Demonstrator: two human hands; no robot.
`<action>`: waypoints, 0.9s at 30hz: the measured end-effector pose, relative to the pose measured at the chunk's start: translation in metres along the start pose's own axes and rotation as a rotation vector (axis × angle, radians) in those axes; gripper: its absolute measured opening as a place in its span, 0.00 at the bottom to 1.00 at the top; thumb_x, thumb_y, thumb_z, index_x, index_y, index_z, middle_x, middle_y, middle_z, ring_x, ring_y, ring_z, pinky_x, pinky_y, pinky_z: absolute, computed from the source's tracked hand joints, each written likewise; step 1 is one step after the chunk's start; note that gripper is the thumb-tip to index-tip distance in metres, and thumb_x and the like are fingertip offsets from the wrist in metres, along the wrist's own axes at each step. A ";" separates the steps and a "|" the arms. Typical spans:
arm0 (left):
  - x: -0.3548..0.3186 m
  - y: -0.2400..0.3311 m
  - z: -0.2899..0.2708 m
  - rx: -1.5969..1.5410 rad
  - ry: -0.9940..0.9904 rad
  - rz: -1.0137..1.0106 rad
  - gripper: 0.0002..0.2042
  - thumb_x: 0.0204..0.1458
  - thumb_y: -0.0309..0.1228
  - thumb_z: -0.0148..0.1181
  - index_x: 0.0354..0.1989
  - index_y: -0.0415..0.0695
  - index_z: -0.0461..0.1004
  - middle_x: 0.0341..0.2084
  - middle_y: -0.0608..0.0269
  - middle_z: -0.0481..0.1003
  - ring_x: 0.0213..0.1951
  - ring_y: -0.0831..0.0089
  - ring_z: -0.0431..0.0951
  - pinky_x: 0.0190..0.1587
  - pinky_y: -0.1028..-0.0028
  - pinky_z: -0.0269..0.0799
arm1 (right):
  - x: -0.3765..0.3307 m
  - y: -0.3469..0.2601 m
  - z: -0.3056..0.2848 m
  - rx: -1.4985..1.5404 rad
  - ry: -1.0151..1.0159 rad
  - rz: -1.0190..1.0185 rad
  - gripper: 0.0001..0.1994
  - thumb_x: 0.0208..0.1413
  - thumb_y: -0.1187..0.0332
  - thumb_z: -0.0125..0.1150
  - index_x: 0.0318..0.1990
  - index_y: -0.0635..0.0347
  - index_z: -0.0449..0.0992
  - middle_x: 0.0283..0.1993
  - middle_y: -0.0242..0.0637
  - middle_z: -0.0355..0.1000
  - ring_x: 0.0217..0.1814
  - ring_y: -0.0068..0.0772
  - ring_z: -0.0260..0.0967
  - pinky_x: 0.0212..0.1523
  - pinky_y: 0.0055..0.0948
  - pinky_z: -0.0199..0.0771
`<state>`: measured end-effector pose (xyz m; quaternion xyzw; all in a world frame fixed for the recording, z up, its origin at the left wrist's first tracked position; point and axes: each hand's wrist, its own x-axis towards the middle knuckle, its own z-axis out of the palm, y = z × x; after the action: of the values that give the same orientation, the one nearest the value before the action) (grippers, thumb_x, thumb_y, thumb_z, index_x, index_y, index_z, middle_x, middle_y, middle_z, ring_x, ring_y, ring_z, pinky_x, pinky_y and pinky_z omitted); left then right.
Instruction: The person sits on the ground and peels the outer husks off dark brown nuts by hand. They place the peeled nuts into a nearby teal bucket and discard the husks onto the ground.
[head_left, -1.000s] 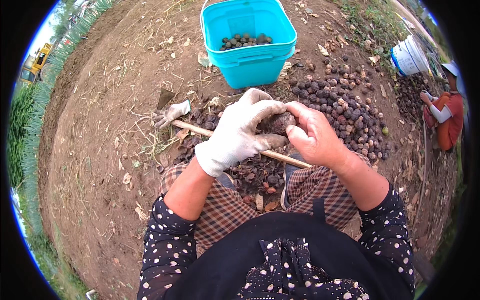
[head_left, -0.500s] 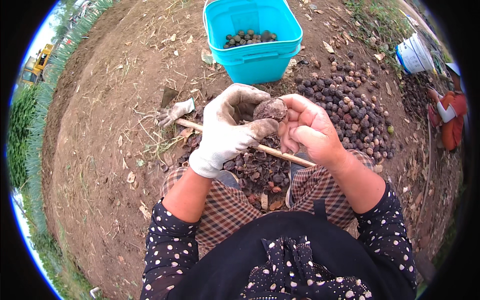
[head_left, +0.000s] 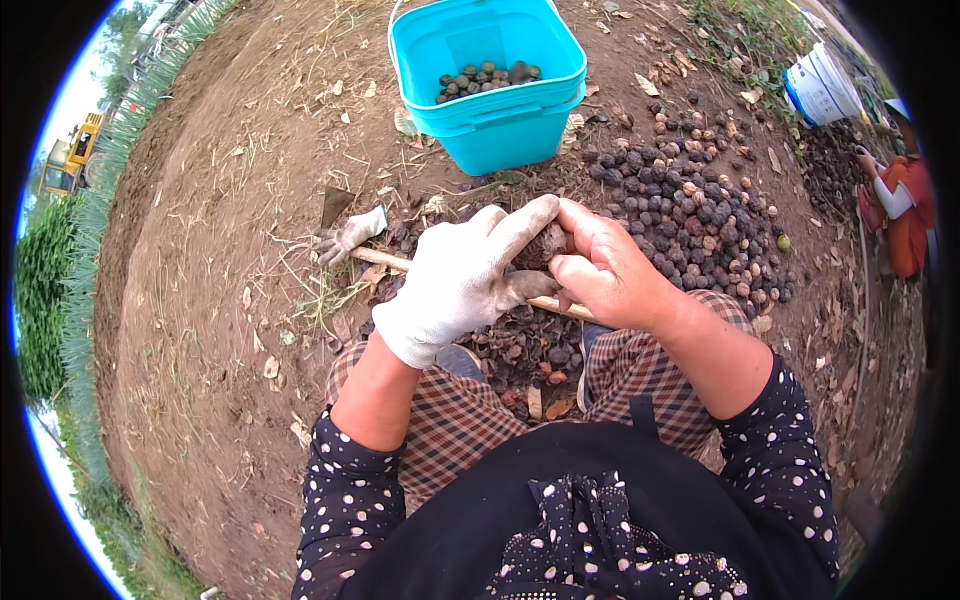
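A brown, dirt-covered walnut (head_left: 545,246) is between my two hands, partly covered by fingers. My left hand (head_left: 455,275), in a soiled white glove, is closed around it from the left, its back turned up. From the right, my bare right hand (head_left: 618,265) pinches it with thumb and bent fingers. Below my hands a wooden stick (head_left: 382,258) crosses over dark husk scraps (head_left: 530,350) between my feet. Ahead stands a turquoise bucket (head_left: 505,145) with several walnuts (head_left: 485,80) inside. To the right spreads a pile of dark walnuts (head_left: 705,215).
An empty glove (head_left: 355,233) lies at the stick's left end, near a dark flat piece (head_left: 336,205). At far right are a tipped white bucket (head_left: 822,85) and a person in orange-red clothing (head_left: 905,210). Plants line the left edge, near a yellow machine (head_left: 72,158).
My left hand has rolled over, so its back now faces up and its fingers cover more of the walnut. My right fingers have drawn in against it. The view has shifted slightly.
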<state>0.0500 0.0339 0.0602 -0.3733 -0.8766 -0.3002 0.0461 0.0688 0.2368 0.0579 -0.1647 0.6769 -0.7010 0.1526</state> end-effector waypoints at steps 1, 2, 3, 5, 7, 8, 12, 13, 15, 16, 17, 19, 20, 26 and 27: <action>-0.001 0.001 0.000 0.016 -0.002 0.006 0.32 0.46 0.38 0.71 0.62 0.41 0.71 0.36 0.55 0.79 0.37 0.59 0.80 0.39 0.65 0.74 | 0.000 0.001 0.000 0.011 -0.014 0.019 0.15 0.53 0.77 0.47 0.49 0.66 0.69 0.35 0.31 0.71 0.34 0.16 0.63 0.33 0.24 0.68; -0.003 0.001 0.002 0.031 -0.004 0.013 0.32 0.46 0.37 0.71 0.62 0.41 0.71 0.36 0.55 0.79 0.36 0.59 0.80 0.38 0.64 0.74 | 0.000 0.004 0.000 0.022 -0.027 0.038 0.15 0.53 0.77 0.47 0.49 0.66 0.69 0.34 0.31 0.71 0.34 0.16 0.62 0.34 0.24 0.68; -0.004 0.000 0.003 0.045 -0.006 0.022 0.33 0.46 0.36 0.71 0.62 0.41 0.71 0.35 0.55 0.79 0.35 0.59 0.80 0.36 0.64 0.74 | -0.001 0.005 -0.001 0.032 -0.038 0.057 0.14 0.53 0.77 0.47 0.49 0.66 0.69 0.34 0.31 0.71 0.35 0.16 0.62 0.34 0.25 0.68; -0.004 -0.002 0.009 0.110 0.048 0.098 0.32 0.46 0.39 0.71 0.62 0.45 0.71 0.29 0.59 0.76 0.28 0.61 0.78 0.29 0.65 0.73 | 0.001 0.009 0.002 -0.029 0.012 0.066 0.13 0.51 0.77 0.49 0.45 0.66 0.71 0.33 0.32 0.71 0.34 0.18 0.63 0.35 0.27 0.69; -0.003 -0.001 0.009 0.222 0.029 0.142 0.31 0.49 0.44 0.69 0.62 0.49 0.70 0.26 0.61 0.72 0.24 0.62 0.77 0.23 0.65 0.72 | 0.002 0.015 0.002 -0.083 0.053 0.097 0.12 0.50 0.77 0.50 0.43 0.66 0.71 0.32 0.33 0.72 0.34 0.19 0.64 0.35 0.27 0.69; -0.003 0.001 0.008 0.241 0.041 0.151 0.30 0.48 0.44 0.69 0.60 0.49 0.70 0.25 0.62 0.70 0.23 0.64 0.76 0.22 0.65 0.71 | 0.002 0.013 0.002 -0.058 0.063 0.081 0.11 0.48 0.78 0.50 0.41 0.66 0.72 0.31 0.35 0.72 0.33 0.20 0.65 0.35 0.28 0.69; -0.005 0.000 0.005 0.091 0.041 0.095 0.31 0.45 0.39 0.73 0.60 0.44 0.73 0.32 0.58 0.78 0.32 0.63 0.80 0.34 0.68 0.74 | 0.001 0.013 0.002 0.003 0.026 0.077 0.14 0.50 0.78 0.47 0.45 0.66 0.72 0.34 0.35 0.74 0.32 0.18 0.66 0.34 0.26 0.70; -0.005 -0.009 0.009 -0.022 0.095 0.121 0.30 0.47 0.39 0.73 0.60 0.42 0.73 0.35 0.57 0.79 0.35 0.64 0.81 0.37 0.69 0.75 | 0.001 0.010 0.003 0.050 0.013 0.072 0.15 0.51 0.78 0.47 0.47 0.66 0.71 0.34 0.35 0.74 0.31 0.18 0.66 0.32 0.25 0.70; -0.007 -0.012 0.009 -0.448 0.109 0.000 0.29 0.52 0.40 0.71 0.59 0.36 0.72 0.47 0.54 0.80 0.46 0.66 0.82 0.51 0.69 0.75 | 0.000 0.005 0.004 0.150 -0.017 0.096 0.17 0.53 0.78 0.45 0.50 0.66 0.70 0.36 0.35 0.74 0.28 0.18 0.67 0.29 0.23 0.71; -0.006 -0.011 0.007 -0.484 0.105 -0.031 0.29 0.53 0.40 0.70 0.59 0.35 0.72 0.48 0.54 0.80 0.47 0.67 0.81 0.52 0.70 0.75 | -0.002 0.001 0.004 0.204 -0.035 0.126 0.18 0.54 0.78 0.44 0.52 0.66 0.69 0.36 0.35 0.74 0.26 0.18 0.67 0.27 0.23 0.71; -0.006 -0.010 0.007 -0.520 0.101 -0.062 0.29 0.54 0.41 0.69 0.59 0.35 0.72 0.49 0.54 0.79 0.48 0.68 0.81 0.53 0.70 0.75 | -0.003 -0.002 0.003 0.257 -0.053 0.156 0.19 0.54 0.78 0.43 0.55 0.67 0.68 0.37 0.35 0.74 0.24 0.18 0.68 0.25 0.22 0.72; -0.006 -0.007 0.008 -0.532 0.133 -0.078 0.28 0.54 0.41 0.69 0.58 0.34 0.73 0.49 0.53 0.79 0.48 0.68 0.81 0.52 0.70 0.75 | -0.004 -0.002 0.004 0.332 -0.040 0.131 0.21 0.55 0.77 0.43 0.58 0.67 0.66 0.34 0.34 0.74 0.18 0.19 0.67 0.21 0.22 0.73; -0.006 -0.006 0.009 -0.538 0.148 -0.085 0.28 0.54 0.41 0.70 0.58 0.34 0.73 0.49 0.52 0.79 0.48 0.67 0.81 0.52 0.71 0.76 | -0.003 0.000 0.002 0.324 -0.042 0.121 0.21 0.55 0.77 0.43 0.58 0.67 0.66 0.33 0.34 0.74 0.19 0.18 0.67 0.22 0.22 0.74; -0.004 -0.002 0.009 -0.275 0.209 0.014 0.25 0.55 0.37 0.69 0.57 0.35 0.74 0.45 0.52 0.81 0.45 0.68 0.83 0.49 0.71 0.77 | 0.002 0.007 0.009 0.174 0.062 0.002 0.18 0.55 0.77 0.44 0.54 0.68 0.70 0.31 0.32 0.72 0.21 0.16 0.67 0.23 0.22 0.72; -0.003 -0.002 0.009 -0.217 0.218 0.040 0.25 0.54 0.37 0.69 0.58 0.36 0.73 0.44 0.52 0.81 0.44 0.66 0.84 0.48 0.71 0.78 | 0.003 0.010 0.012 0.148 0.091 -0.041 0.18 0.55 0.78 0.44 0.53 0.68 0.71 0.31 0.31 0.72 0.21 0.16 0.66 0.23 0.22 0.71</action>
<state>0.0523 0.0360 0.0505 -0.3585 -0.8213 -0.4307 0.1064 0.0714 0.2249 0.0488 -0.1347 0.6259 -0.7589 0.1193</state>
